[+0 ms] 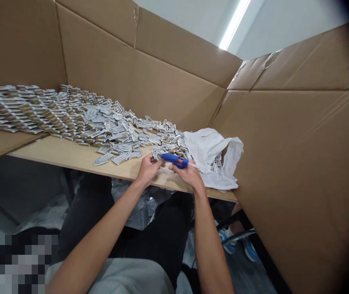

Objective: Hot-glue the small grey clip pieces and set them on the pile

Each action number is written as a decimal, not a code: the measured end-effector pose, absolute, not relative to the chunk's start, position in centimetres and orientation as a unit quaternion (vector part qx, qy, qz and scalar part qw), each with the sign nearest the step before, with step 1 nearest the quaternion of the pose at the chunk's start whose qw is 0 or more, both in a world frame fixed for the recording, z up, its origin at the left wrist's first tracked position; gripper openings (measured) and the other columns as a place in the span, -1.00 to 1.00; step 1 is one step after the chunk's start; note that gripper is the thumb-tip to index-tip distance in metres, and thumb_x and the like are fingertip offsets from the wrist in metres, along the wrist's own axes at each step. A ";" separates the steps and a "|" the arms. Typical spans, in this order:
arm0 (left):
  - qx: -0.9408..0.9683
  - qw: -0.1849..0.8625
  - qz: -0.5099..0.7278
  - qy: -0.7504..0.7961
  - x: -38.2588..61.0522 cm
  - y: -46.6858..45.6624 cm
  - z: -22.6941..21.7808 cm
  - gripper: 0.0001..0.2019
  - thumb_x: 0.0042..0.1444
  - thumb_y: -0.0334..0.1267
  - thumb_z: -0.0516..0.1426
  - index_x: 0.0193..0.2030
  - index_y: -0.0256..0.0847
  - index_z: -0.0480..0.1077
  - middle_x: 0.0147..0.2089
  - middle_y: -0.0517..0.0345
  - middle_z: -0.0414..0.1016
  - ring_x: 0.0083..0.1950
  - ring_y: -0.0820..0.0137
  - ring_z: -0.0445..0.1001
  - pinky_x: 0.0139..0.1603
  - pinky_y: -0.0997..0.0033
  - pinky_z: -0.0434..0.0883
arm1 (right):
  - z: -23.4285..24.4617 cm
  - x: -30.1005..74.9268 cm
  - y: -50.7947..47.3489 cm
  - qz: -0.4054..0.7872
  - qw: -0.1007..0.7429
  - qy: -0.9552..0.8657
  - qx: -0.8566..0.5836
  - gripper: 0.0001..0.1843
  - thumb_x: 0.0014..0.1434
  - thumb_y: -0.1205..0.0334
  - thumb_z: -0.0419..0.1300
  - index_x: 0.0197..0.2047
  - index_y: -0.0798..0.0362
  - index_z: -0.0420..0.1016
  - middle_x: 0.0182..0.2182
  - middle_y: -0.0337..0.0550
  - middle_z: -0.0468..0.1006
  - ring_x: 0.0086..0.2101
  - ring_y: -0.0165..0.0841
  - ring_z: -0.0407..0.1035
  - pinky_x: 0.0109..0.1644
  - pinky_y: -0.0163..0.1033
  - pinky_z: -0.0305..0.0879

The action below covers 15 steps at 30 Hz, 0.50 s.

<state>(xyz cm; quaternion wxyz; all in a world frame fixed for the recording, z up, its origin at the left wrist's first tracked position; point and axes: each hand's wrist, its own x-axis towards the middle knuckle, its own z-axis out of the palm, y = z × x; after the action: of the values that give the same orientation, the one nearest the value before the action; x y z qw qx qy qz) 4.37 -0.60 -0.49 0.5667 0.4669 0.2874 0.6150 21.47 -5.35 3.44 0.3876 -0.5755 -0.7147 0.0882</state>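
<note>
My right hand (190, 175) is closed around a blue hot glue gun (174, 160) with an orange part and a pale glue stick out of its rear. The gun points left, its tip close to a small flat grey piece (156, 152) with a rounded end. Pinched at the table's front edge, that piece is in my left hand (148, 168). To the left, several similar loose grey pieces (119, 156) lie near the edge, in front of a jumbled heap (113, 122). What lies under my right palm is hidden.
Neatly overlapped rows of the same pieces (18, 108) fill the left side. A white plastic bag (211, 147) with pieces inside sits at right. Tall cardboard walls (174, 81) surround the wooden table (70, 153). Another person's blue shoes (229, 243) show below right.
</note>
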 end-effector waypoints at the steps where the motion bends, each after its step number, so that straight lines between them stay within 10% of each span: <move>1: 0.466 0.567 0.616 0.287 4.4 -0.6 -0.5 -0.62 -0.18 -0.09 0.42 -0.29 -0.23 0.47 -0.42 0.15 0.52 -0.36 0.36 0.49 -0.29 0.39 0.40 | 3.5 21.4 -5.4 0.092 0.389 -0.713 -0.576 -0.71 0.13 -0.12 0.33 -0.41 -0.09 0.60 -0.43 -0.24 0.60 -0.34 -0.23 0.46 -0.13 -0.18 0.37; 15: 0.434 0.609 0.606 0.270 4.5 -0.5 -0.3 -0.62 -0.11 -0.04 0.39 -0.33 -0.24 0.39 -0.47 0.16 0.44 -0.51 0.49 0.35 -0.57 0.48 0.15 | 3.8 21.8 -5.6 0.104 0.375 -0.688 -0.612 -0.56 0.10 -0.26 0.28 -0.45 -0.04 0.55 -0.49 -0.23 0.58 -0.35 -0.23 0.47 -0.19 -0.21 0.32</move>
<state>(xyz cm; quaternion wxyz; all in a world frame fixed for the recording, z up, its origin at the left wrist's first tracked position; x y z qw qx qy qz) 4.53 -0.51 -0.33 0.6094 0.4340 0.2703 0.6060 21.83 -5.61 3.83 0.3751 -0.6120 -0.6884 0.1043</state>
